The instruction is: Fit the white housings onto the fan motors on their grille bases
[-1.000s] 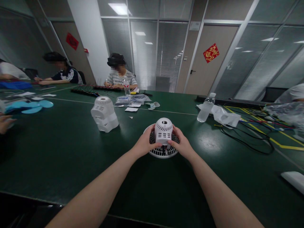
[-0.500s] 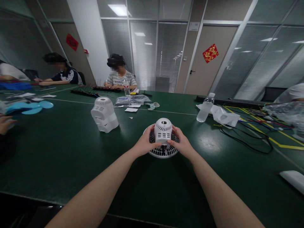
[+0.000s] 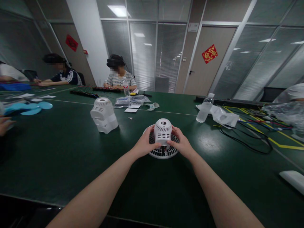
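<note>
A white slotted fan motor housing stands over a round white fan grille that lies on the green table. My left hand grips the housing's left side, thumb at its lower front edge. From the right, my right hand clasps the same housing, its thumb near the other one. Dark parts or wires show below the housing, between the thumbs; what they are is too small to tell. The fingertips behind the housing are partly hidden.
Left of my hands stands a stack of white housings. Blue fan blades lie far left, beside another person's hand. A bottle, white plastic wrap and black cables are on the right. Co-workers sit across the table.
</note>
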`<action>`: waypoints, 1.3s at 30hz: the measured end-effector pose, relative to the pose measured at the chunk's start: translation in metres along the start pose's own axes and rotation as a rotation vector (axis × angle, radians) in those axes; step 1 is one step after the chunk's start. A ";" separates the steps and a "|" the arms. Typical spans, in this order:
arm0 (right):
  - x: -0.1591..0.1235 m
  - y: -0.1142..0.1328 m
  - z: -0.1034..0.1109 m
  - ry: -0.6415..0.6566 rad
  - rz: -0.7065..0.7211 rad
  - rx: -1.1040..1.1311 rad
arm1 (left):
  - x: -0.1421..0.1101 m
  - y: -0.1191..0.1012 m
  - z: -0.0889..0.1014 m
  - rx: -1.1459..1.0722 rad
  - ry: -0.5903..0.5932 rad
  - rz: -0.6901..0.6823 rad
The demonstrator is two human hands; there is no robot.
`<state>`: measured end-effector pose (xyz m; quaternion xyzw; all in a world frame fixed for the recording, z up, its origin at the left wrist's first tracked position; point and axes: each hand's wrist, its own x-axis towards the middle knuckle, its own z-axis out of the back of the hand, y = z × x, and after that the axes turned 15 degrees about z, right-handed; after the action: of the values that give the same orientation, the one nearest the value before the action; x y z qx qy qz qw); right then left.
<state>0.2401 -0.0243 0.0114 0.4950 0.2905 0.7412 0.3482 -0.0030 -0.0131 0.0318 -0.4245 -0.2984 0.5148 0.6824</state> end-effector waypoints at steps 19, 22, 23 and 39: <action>-0.003 0.010 -0.003 -0.006 -0.011 -0.005 | 0.008 0.016 -0.002 -0.025 -0.008 -0.096; -0.004 0.005 -0.002 -0.019 0.038 -0.010 | 0.014 0.024 -0.002 -0.097 -0.054 -0.133; -0.005 0.002 -0.002 -0.037 0.044 -0.014 | 0.016 0.026 -0.002 -0.113 -0.087 -0.120; -0.006 -0.023 0.013 -0.360 -0.177 -0.417 | 0.010 0.017 0.005 0.118 -0.344 0.014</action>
<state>0.2592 -0.0146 -0.0052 0.5087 0.1075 0.6519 0.5519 -0.0117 0.0001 0.0184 -0.2915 -0.3770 0.6013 0.6413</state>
